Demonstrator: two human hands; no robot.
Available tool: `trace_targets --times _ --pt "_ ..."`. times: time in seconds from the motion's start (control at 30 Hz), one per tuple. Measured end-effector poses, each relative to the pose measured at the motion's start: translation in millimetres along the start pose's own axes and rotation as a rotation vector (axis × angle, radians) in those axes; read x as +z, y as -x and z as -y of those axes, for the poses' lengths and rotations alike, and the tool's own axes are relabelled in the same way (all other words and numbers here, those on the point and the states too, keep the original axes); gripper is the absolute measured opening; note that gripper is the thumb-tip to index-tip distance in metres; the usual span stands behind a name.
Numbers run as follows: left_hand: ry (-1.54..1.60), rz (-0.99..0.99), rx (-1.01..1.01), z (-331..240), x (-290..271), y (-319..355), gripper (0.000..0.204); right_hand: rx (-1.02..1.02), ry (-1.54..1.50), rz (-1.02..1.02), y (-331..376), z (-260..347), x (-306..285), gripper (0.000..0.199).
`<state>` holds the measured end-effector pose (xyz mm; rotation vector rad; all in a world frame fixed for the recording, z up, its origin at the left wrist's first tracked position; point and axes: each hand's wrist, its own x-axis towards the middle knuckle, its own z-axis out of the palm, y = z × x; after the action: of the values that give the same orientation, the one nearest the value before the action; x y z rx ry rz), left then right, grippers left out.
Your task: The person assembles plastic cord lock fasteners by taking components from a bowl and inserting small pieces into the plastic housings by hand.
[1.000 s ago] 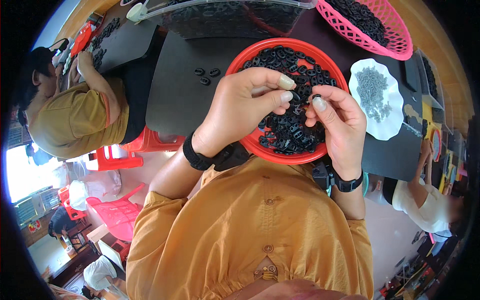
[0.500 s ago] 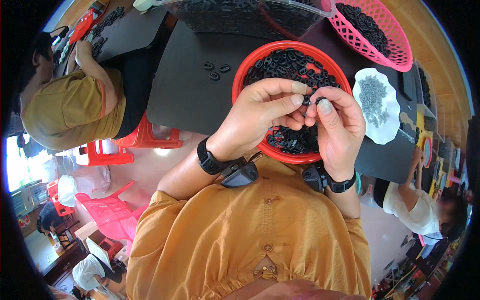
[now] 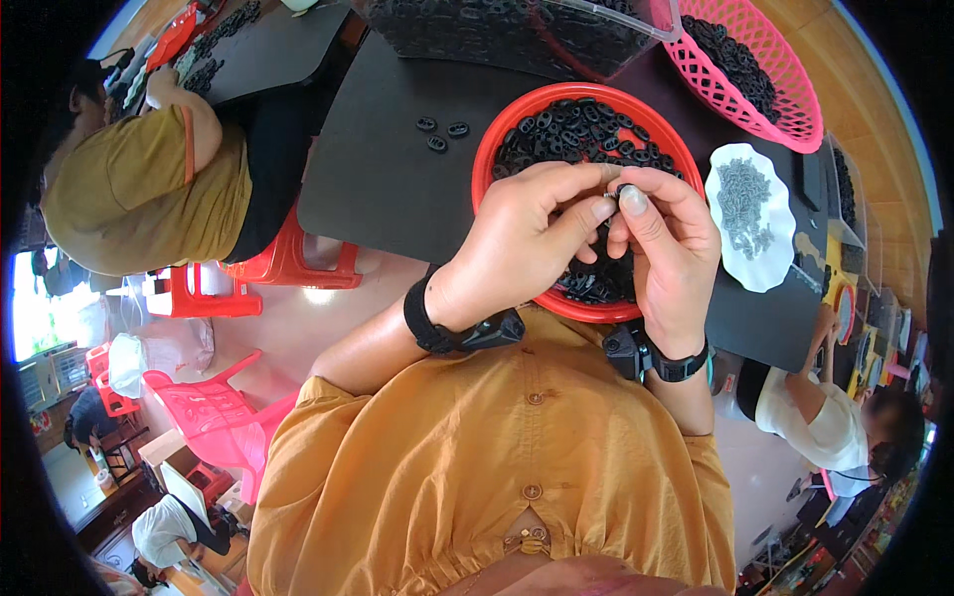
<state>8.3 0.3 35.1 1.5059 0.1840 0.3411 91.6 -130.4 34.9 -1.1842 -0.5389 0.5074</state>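
Note:
Over a red basin [image 3: 483, 149] of black plastic cord lock parts [image 3: 571, 129], both my hands meet fingertip to fingertip. My left hand [image 3: 532, 233] is closed in a pinch on a small cord lock part, mostly hidden by the fingers. Bits of metal spring and black plastic [image 3: 621, 190] show between the two thumbs. My right hand [image 3: 674, 258] pinches the other side of the piece, its thumb on top. Thin metal springs [image 3: 743, 204] lie heaped in a white wavy-edged dish [image 3: 729, 260] to the right.
Three oval cord lock pieces [image 3: 436, 144] lie on the dark table [image 3: 383, 189] at left. A clear plastic bin [image 3: 467, 50] and a pink lattice basket [image 3: 807, 109], both holding black parts, stand beyond the basin. Other people [image 3: 149, 199] sit at left and right.
My hands have drawn closer together, and the gap with the spring between the two black pieces has narrowed. My left wrist has turned slightly. The whole view has shifted a little.

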Motion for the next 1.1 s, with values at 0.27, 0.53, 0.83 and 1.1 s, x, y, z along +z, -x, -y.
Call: trace_targets --times 0.27,0.53,0.83,1.1 --pt "0.331 0.114 -0.283 1 -8 -3 0.020 -0.025 -0.154 -0.026 -1 -2 -4 0.020" --pt "0.361 0.030 -0.210 10 -9 -7 0.020 -0.021 -0.086 -0.076 2 -5 -9 0.020" --pt "0.251 0.041 -0.219 7 -1 -3 0.018 -0.018 -0.017 -0.110 1 1 -7 0.020" --pt "0.361 -0.054 -0.174 15 5 -2 0.021 -0.163 0.199 -0.067 2 -6 -1 0.018"
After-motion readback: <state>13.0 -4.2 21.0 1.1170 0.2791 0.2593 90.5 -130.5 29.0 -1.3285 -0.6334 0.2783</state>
